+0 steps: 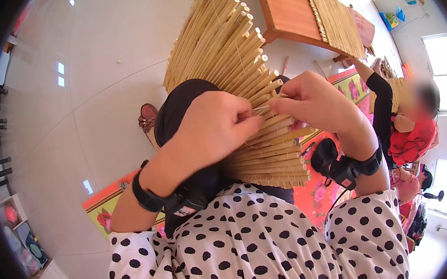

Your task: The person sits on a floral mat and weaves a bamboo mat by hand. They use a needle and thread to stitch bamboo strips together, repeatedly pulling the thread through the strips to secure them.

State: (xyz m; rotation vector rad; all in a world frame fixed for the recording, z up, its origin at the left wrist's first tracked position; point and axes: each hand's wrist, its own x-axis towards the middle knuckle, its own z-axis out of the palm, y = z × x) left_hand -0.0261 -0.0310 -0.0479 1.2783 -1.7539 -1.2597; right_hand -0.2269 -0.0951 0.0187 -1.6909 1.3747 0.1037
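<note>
Across my lap lies a mat of pale reed sticks, bound side by side with thin thread and fanning out over my knees. My left hand is closed in a pinch above the mat. A thin pale thread runs from its fingertips to my right hand, which pinches it near the cut ends of the sticks. Both hands rest close to the sticks, a short gap apart. Where the thread meets the reeds is partly hidden by my fingers.
An orange-brown wooden table stands ahead, with another reed mat hanging over its edge. To the right a co-worker in red sits with an arm stretched forward. A flowered red cloth spreads beneath me. Shelves line the left side.
</note>
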